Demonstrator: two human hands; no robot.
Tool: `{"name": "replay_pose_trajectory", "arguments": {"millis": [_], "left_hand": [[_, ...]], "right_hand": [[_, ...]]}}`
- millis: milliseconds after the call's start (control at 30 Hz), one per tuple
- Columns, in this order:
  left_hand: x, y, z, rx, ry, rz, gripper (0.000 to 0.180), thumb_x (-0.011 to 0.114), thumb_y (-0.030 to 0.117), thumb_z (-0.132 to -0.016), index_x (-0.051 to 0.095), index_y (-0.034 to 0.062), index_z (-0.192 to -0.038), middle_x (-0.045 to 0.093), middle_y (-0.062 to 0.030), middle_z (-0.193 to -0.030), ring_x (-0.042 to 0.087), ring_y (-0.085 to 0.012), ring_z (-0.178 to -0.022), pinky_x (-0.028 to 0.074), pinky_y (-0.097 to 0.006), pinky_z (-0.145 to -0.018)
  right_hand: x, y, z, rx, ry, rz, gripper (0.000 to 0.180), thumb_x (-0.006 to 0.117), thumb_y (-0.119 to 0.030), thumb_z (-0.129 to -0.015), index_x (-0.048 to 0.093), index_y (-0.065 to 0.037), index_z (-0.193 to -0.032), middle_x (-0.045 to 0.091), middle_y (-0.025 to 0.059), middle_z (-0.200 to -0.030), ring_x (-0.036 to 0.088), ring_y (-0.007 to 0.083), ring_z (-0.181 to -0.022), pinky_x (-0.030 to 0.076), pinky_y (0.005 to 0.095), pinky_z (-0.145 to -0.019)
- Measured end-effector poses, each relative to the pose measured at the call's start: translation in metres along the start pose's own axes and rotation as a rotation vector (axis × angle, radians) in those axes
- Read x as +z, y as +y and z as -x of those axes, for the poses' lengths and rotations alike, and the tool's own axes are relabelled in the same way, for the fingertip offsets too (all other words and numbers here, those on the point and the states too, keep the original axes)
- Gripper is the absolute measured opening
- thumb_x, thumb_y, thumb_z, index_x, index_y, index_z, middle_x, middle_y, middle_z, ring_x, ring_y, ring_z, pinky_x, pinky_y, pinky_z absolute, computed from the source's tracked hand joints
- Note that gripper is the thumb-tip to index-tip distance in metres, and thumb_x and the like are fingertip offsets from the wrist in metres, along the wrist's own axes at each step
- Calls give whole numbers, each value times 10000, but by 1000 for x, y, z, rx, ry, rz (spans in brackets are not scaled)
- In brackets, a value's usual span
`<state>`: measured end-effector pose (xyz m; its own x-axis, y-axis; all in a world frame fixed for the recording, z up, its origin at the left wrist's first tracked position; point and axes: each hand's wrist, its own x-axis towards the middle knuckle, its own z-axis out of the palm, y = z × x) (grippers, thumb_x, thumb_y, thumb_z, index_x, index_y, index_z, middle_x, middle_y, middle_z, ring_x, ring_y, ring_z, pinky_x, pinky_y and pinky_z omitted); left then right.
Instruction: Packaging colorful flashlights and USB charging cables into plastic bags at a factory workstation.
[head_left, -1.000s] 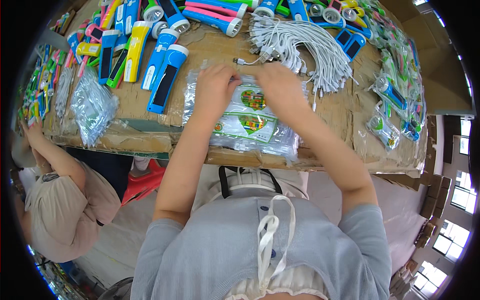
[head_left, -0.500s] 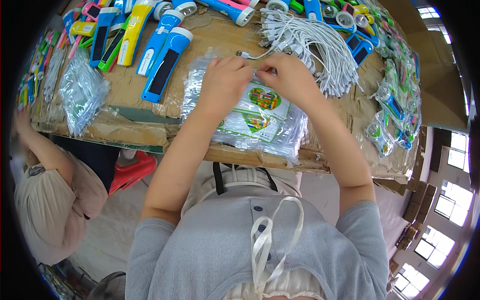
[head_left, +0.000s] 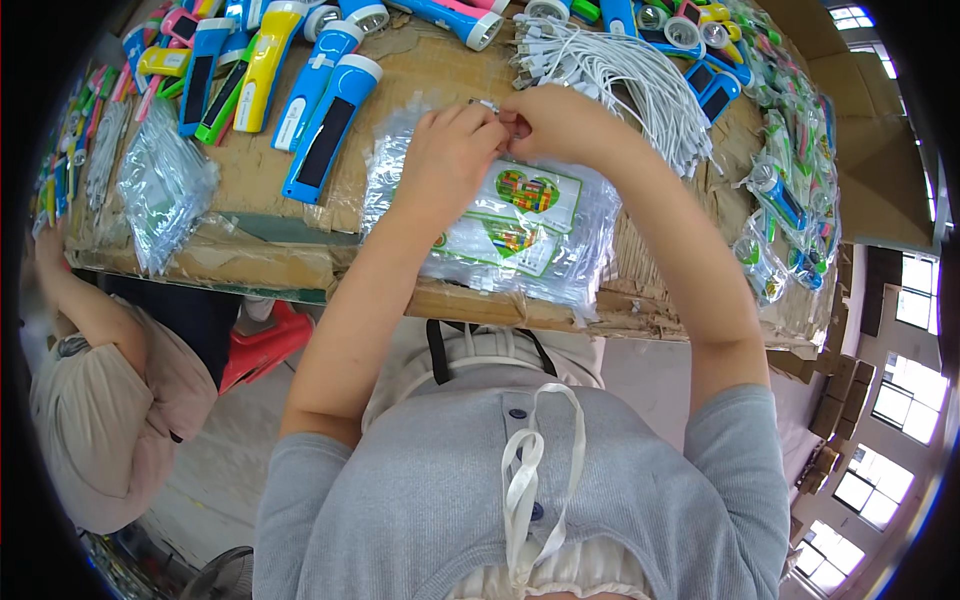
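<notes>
A stack of clear plastic bags point(head_left: 575, 255) lies before me at the table's front edge. White and green printed cards point(head_left: 528, 192) with colourful heart shapes show through the bags. Over the upper part of the stack, my left hand point(head_left: 455, 150) is closed, fingertips pinched together. My right hand point(head_left: 555, 122) meets it from the other side, also closed, its thumb and fingers against the left fingertips. Whatever they pinch is hidden by the fingers. Just beyond them, a small cable plug point(head_left: 485, 103) pokes out. A bundle of white cables point(head_left: 640, 90) lies beyond my right hand.
Blue torches point(head_left: 335, 125) and a yellow torch point(head_left: 268, 70) lie at the left. Another clear bag pile point(head_left: 168, 185) sits farther left. Bagged torches point(head_left: 780, 200) crowd the right end. A co-worker's arm point(head_left: 95, 310) reaches the table at far left, near a red stool point(head_left: 268, 345).
My right hand has moved left and slightly up, closing the gap to my left hand and covering the cable by the plug. The left hand has barely moved.
</notes>
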<state>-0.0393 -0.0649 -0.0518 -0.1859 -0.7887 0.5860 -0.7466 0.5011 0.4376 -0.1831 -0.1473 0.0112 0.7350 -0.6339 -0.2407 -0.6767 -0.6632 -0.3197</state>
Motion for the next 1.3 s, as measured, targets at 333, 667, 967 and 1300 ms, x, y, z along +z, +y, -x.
{"name": "replay_pose_trajectory", "arguments": {"millis": [333, 667, 967, 1300], "left_hand": [[-123, 67, 58, -23, -678, 223, 115, 656, 118, -648, 553, 84, -686, 490, -71, -821, 478, -239, -897, 357, -372, -766], [-99, 71, 59, -607, 23, -26, 148, 691, 127, -734, 602, 32, -802, 524, -102, -834, 521, -303, -757, 419, -370, -637], [-104, 26, 53, -572, -129, 550, 189, 637, 63, -794, 638, -7, -969, 608, -79, -814, 559, -161, -668, 438, -273, -596], [-81, 47, 3, -818, -233, 721, 247, 684, 204, -800, 567, 28, -673, 522, 13, -549, 492, -58, -503, 400, -218, -484]], "right_hand": [[7, -20, 28, 104, 183, 87, 238, 661, -191, -704, 574, -64, -886, 625, 126, -831, 603, 313, -793, 476, 409, -684], [-18, 31, 7, 334, 552, 428, 183, 589, -215, -782, 626, -48, -845, 625, 121, -891, 610, 314, -814, 489, 411, -683], [-83, 15, 53, 516, 608, 525, 228, 543, -224, -832, 589, -30, -942, 639, 180, -880, 626, 346, -839, 498, 421, -714], [-102, -56, 111, 73, 1220, -653, 269, 567, -275, -869, 593, -15, -928, 642, 50, -801, 569, 111, -623, 469, 261, -639]]}}
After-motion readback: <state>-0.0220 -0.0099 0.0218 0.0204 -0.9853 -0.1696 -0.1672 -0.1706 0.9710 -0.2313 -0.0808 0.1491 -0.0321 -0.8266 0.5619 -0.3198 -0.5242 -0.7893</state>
